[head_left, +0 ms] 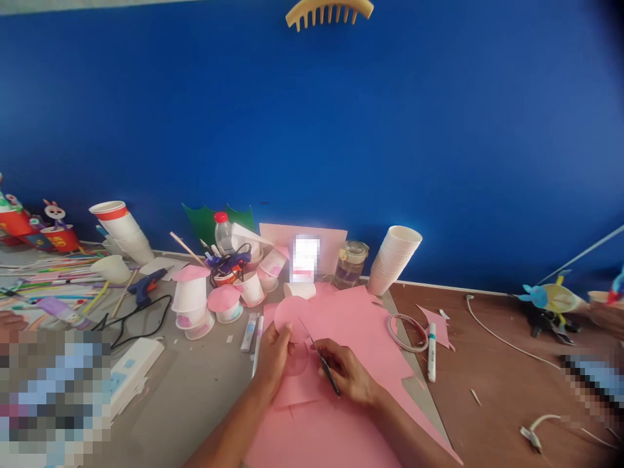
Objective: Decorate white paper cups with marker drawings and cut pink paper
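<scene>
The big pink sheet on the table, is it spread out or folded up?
Spread out: the big pink sheet lies broad and flat on the table, running from beneath the right hand back toward the jar.

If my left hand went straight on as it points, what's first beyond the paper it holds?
Probably the small white object before the bright screen; the pink disc in the left hand would likely reach it first, though depth is unclear.

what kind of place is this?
Looks like a handicraft workspace; whether classroom, studio or home, I can't tell. Signs: scissors in the right hand over a large pink paper sheet, a glue gun, and a stack of paper cups.
</scene>
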`<state>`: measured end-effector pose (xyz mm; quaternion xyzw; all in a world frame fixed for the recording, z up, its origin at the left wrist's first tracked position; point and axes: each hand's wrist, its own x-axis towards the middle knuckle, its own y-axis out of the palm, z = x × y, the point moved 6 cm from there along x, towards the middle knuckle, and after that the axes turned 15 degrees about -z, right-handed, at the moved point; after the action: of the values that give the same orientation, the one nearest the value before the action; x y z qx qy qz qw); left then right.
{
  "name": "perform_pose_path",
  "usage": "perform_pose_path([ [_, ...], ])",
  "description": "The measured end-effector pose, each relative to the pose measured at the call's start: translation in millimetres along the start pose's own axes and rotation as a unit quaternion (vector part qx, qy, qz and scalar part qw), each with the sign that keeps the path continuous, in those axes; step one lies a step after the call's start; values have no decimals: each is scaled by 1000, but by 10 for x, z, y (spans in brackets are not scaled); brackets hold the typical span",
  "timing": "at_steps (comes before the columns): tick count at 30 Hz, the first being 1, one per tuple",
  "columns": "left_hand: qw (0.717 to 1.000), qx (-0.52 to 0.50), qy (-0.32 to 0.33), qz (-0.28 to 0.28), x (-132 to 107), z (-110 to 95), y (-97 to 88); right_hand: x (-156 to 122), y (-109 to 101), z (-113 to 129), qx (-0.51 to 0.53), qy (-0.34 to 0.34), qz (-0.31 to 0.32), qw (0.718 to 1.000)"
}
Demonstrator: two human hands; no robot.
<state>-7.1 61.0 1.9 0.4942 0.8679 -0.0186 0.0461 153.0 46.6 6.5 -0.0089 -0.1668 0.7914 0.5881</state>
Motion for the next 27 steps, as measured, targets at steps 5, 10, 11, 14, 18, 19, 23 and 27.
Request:
perform_pose_path([
  [5, 1000, -2, 5, 5, 12, -4, 2, -6, 2, -9, -10, -3, -1, 1000],
  [10, 999, -2, 30, 17, 13, -8, 7, -10, 7, -9, -11, 9, 2, 1000],
  [11, 999, -2, 31, 17, 14, -3, 6, -10, 9, -7, -10, 10, 2, 1000],
  [14, 1000, -6, 26, 11, 14, 1, -1, -11, 14, -11, -9, 13, 2, 1000],
  [18, 999, -22, 25, 14, 6, -34, 6, -12, 13, -24, -15, 5, -2, 1000],
  [19, 999, -27, 26, 15, 5, -42, 8, -12, 12, -25, -17, 2, -3, 1000],
  [23, 998, -46, 26, 21, 14, -48, 19, -10, 15, -15, -20, 1, -2, 1000],
  [27, 998, -54, 22, 10, 35, -50, 7, -10, 10, 5, -27, 1, -6, 1000],
])
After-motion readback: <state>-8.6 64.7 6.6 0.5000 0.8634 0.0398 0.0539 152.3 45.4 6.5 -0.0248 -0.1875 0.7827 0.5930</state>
